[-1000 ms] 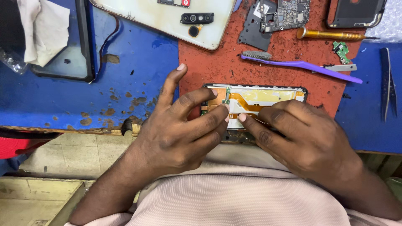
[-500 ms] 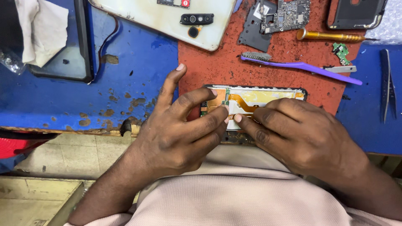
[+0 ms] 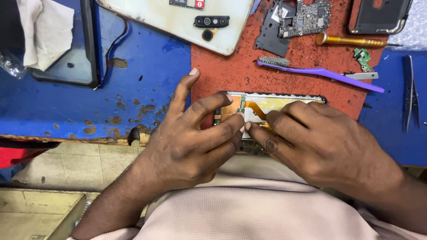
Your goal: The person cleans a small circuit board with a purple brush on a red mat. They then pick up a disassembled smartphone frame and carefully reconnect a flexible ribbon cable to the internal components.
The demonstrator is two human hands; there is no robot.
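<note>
Lying under everything is the work table point(image 3: 66, 102), blue on the left and red in the middle, so small parts have a flat place to rest. Far off sits a white phone back cover point(image 3: 178, 20), set aside out of the way. Near the table's edge lies the opened phone point(image 3: 271, 104), flat, with its orange strip showing, close to the person so both hands can reach it. The left hand point(image 3: 191, 138) presses fingers down on the phone's left end, thumb spread wide, to keep it from sliding. The right hand point(image 3: 324, 142) covers the right part, fingertips meeting the left ones at a tiny part. To the far right lie a purple brush point(image 3: 320, 71), a gold screwdriver point(image 3: 351, 41) and tweezers point(image 3: 410, 91), kept handy.
</note>
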